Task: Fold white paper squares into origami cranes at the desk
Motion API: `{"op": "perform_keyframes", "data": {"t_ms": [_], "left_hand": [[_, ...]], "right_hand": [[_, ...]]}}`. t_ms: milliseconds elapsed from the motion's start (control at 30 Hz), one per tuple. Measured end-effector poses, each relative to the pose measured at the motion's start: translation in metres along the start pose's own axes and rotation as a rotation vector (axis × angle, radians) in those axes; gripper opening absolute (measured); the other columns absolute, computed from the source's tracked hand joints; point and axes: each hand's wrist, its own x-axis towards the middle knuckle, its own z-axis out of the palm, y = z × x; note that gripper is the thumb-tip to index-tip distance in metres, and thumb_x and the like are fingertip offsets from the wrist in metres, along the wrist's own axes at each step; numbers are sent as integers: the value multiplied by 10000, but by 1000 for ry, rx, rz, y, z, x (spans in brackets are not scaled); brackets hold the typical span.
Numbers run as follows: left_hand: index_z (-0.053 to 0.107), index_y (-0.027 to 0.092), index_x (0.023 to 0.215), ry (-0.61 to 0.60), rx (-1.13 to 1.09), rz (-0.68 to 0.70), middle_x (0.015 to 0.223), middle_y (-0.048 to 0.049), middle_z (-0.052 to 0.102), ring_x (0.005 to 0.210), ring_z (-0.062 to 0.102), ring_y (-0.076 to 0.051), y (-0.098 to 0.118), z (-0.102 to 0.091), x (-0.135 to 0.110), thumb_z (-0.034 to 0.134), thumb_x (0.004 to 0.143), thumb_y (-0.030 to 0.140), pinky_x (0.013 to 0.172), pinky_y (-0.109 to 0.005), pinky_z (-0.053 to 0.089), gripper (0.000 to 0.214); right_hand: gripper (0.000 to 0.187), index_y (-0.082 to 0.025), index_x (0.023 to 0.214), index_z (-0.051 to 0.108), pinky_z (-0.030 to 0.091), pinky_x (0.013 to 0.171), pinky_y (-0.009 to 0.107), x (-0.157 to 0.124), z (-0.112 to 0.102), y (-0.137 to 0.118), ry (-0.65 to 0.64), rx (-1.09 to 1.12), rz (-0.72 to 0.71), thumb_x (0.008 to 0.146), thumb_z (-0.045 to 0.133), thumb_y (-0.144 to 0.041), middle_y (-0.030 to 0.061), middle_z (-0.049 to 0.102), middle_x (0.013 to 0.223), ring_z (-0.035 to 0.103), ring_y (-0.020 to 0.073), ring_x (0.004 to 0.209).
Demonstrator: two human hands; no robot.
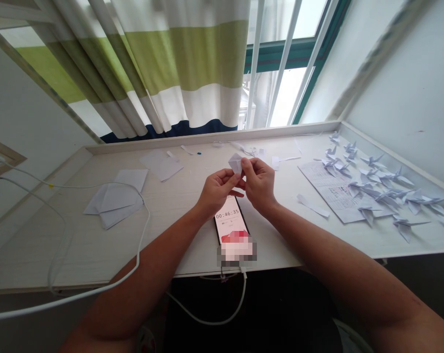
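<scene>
Both my hands meet over the middle of the white desk [78, 245]. A small folded piece of white paper [235, 162] is pinched between them. My left hand [216, 189] grips its lower left side with closed fingers. My right hand [259, 184] pinches its right edge between thumb and fingers. Directly under my hands lies a phone [230, 220] showing a running timer, with a white cable plugged into its near end.
Several folded white paper cranes [376, 189] cover the right side of the desk, some on a printed sheet [330, 189]. Flat paper squares [115, 198] lie at left, more scraps [161, 164] toward the back. A white cable [97, 289] loops across the left. Striped curtains [178, 63] hang behind.
</scene>
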Motion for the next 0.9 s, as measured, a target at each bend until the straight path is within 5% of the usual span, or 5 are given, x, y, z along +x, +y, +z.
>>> {"op": "perform_keyframes", "data": {"t_ms": [900], "left_hand": [[799,160,940,40,-85,-27,865,-73,816,822,742,-181,1,-4,1,958,687,385,789,-327,572,374]], "right_hand": [[474,-227,780,584,483,474,249,2,0,3,-43,79,28,898,691,-674,-32,586,631,548,112,542]]}}
